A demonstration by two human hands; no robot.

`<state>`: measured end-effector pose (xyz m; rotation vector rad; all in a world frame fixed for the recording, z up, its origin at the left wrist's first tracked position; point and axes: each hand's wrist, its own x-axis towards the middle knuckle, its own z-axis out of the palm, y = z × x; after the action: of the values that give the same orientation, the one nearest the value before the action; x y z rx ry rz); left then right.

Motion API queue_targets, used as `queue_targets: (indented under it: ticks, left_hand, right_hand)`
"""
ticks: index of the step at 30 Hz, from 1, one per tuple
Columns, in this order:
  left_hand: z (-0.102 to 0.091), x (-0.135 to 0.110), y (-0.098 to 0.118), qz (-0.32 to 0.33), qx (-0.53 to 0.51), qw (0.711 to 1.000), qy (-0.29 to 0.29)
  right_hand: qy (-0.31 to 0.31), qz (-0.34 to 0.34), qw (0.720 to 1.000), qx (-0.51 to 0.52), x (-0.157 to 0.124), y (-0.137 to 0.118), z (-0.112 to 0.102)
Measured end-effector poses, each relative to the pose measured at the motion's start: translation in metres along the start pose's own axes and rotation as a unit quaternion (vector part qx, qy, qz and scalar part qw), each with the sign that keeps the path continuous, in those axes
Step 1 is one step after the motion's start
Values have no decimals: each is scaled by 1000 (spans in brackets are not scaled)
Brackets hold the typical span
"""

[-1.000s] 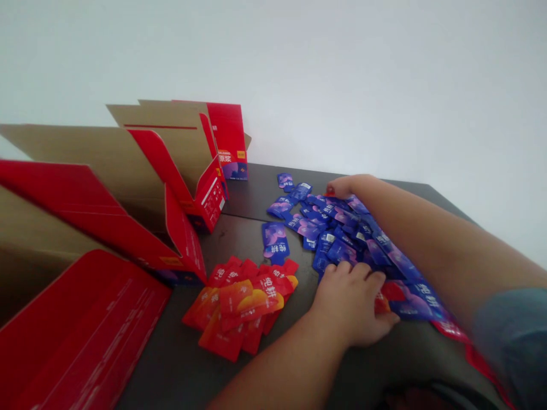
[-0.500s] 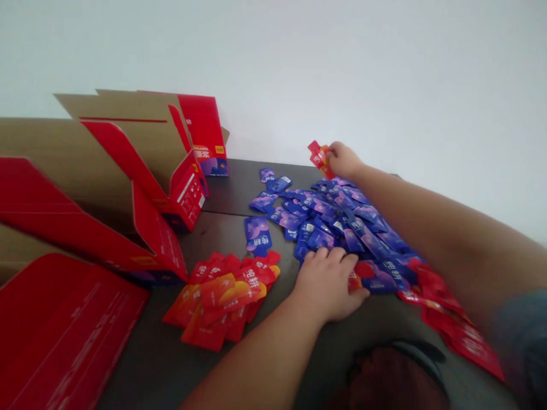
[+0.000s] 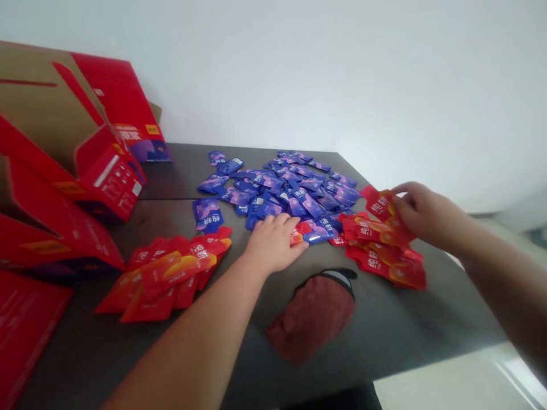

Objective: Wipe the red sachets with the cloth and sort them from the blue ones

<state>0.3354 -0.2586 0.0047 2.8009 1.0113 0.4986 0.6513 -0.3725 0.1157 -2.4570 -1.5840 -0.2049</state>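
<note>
Red pouches (image 3: 171,273) lie fanned at lower left, the left hand (image 3: 274,244) rests at centre against the blue pouches (image 3: 301,199), its grip impossible to tell, and at right the right hand (image 3: 421,212) pinches one red pouch (image 3: 379,206), best lowered level and aligned with the red stack (image 3: 391,266).

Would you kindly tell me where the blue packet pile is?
In the head view, the blue packet pile lies near centre, right of the red boxes, just beyond the left hand.
</note>
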Motion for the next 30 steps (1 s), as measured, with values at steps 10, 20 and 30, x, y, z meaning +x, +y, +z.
queue_targets:
  ticks: [10, 20, 30]
  left_hand:
    - [1, -1, 1, -6, 14, 1000, -1]
    - [-4, -3, -9, -86, 41, 995, 37]
    - [-5, 0, -18, -193, 64, 976, 77]
  right_hand:
    - [-54, -76, 996, -10, -6, -4, 19]
    - [-357, -237, 898, -97, 42, -117, 67]
    - [-317, -259, 911, -51, 111, -156, 103]
